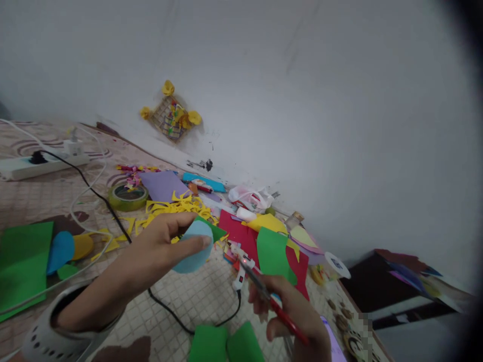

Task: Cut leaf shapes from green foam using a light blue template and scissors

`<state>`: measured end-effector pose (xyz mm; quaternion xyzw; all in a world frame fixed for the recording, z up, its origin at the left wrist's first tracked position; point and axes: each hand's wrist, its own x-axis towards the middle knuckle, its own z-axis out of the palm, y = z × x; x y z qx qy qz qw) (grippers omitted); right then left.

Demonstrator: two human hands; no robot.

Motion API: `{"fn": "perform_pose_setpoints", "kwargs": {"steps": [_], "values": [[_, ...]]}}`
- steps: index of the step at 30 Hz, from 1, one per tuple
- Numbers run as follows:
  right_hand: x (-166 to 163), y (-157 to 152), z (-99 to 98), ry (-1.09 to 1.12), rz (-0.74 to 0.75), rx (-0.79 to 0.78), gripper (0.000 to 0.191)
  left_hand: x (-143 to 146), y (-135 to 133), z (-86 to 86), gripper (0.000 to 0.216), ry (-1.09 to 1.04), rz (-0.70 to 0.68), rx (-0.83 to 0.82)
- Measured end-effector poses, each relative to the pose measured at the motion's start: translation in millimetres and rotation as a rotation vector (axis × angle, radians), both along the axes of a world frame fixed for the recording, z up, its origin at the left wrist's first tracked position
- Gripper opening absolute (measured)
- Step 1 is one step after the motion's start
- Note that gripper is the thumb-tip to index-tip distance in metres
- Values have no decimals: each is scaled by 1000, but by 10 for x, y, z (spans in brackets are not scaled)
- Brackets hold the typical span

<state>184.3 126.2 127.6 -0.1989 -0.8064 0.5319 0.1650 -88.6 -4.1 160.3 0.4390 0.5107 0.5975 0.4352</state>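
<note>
My left hand (166, 244) pinches a light blue paper disc (192, 249) with a green paper piece (213, 230) behind it, held above the patterned floor mat. My right hand (290, 311) is closed round red-handled scissors (273, 301), whose blades point up and left toward the disc. A white glue gun (239, 264) with a red light lies on the mat just beyond the scissor tips, its black cord running toward me.
Red (241, 234), green (271, 254) and yellow paper sheets, yellow scraps (177, 206), a tape roll (128, 196) and a purple sheet (162, 185) litter the mat. A power strip (41, 163) lies far left. A paper craft (171, 116) hangs on the wall. Green pieces (226, 344) lie near me.
</note>
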Motion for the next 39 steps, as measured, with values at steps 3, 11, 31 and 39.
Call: {"fn": "perform_pose_setpoints", "kwargs": {"steps": [3, 11, 31, 39], "values": [[-83, -29, -10, 205, -78, 22, 49, 68, 15, 18, 20, 169, -58, 31], [-814, -316, 182, 374, -133, 3, 26, 258, 99, -66, 19, 574, -150, 97], [-854, -438, -122, 388, -359, -18, 42, 133, 122, -8, 29, 307, -38, 62], [-733, -636, -134, 9, -146, -6, 72, -77, -67, 74, 23, 280, 445, 132]]}}
